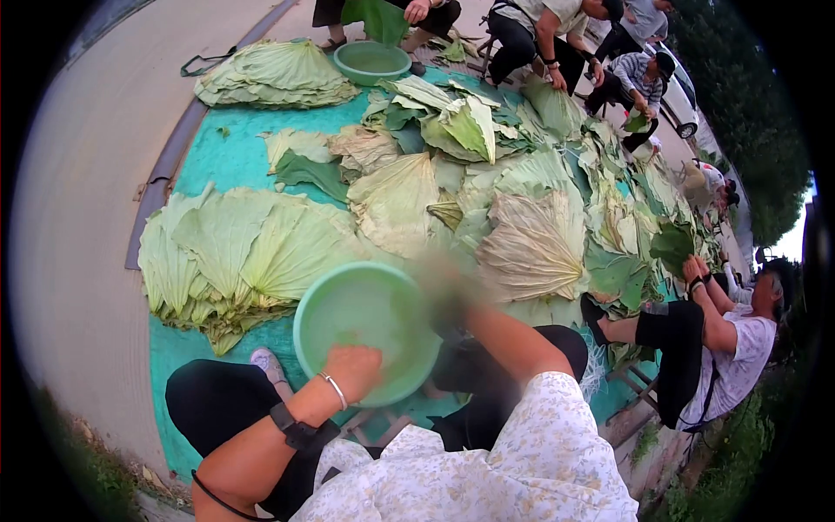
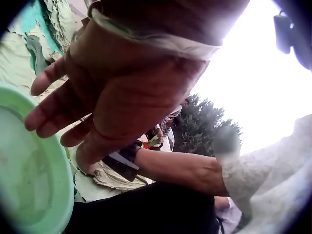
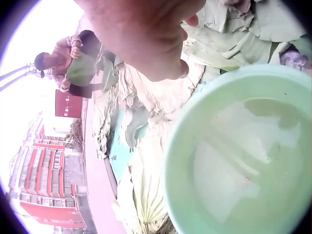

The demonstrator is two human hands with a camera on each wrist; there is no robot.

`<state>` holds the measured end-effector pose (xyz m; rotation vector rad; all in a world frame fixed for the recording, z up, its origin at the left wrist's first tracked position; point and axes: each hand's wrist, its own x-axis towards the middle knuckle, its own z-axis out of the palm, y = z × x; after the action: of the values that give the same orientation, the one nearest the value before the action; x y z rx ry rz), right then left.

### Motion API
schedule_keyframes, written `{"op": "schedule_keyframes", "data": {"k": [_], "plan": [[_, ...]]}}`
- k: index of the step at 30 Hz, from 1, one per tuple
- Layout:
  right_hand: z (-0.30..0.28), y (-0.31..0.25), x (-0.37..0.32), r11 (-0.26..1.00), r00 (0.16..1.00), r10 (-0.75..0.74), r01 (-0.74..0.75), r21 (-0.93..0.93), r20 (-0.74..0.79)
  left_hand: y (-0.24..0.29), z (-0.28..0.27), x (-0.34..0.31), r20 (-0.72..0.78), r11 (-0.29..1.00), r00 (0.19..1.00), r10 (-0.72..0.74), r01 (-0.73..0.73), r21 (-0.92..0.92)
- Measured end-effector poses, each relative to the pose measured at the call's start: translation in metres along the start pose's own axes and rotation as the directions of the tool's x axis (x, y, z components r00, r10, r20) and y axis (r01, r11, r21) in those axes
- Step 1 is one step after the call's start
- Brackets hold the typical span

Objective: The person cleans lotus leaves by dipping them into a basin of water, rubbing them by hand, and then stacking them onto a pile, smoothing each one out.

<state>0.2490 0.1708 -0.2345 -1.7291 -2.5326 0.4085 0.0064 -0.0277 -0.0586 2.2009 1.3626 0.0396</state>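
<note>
A light-green plastic basin [image 1: 365, 271] with water in it stands between the person's knees. Over its near rim is my left hand [image 1: 355, 372], and in the left wrist view its loosely bent fingers [image 2: 48, 109] hold nothing. My right hand [image 3: 151, 39] is beyond the right side of the basin; a blurred patch covers it in the head view. Thumb and fingertips stand apart in the right wrist view, with no object between them. Beside that hand lies a pale, dried lotus leaf [image 1: 535, 244], folded like a fan.
A thick stack of folded leaves [image 1: 252, 244] lies left of the basin on a green ground sheet [image 1: 209, 157]. Another stack [image 1: 278, 76] and a second basin [image 1: 372, 59] stand at the far side. A seated person [image 1: 726, 335] at the right handles a green leaf [image 1: 671, 248].
</note>
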Motion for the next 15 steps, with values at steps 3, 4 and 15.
{"op": "schedule_keyframes", "data": {"k": [3,4,15], "plan": [[-0.020,0.016,-0.005,0.985,0.979,0.128,-0.144,-0.093,-0.159,-0.002,0.000,0.010,0.004,1.000,1.000,0.014,-0.014,-0.006],[-0.039,0.015,-0.003,0.923,0.925,0.341,-0.364,-0.130,-0.168,-0.002,-0.002,0.013,0.002,1.000,1.000,0.009,-0.009,-0.005],[-0.077,0.121,-0.037,-0.093,-0.262,0.959,-0.645,0.758,-0.106,-0.010,-0.016,0.027,0.082,0.998,0.996,-0.019,0.014,0.064]]}}
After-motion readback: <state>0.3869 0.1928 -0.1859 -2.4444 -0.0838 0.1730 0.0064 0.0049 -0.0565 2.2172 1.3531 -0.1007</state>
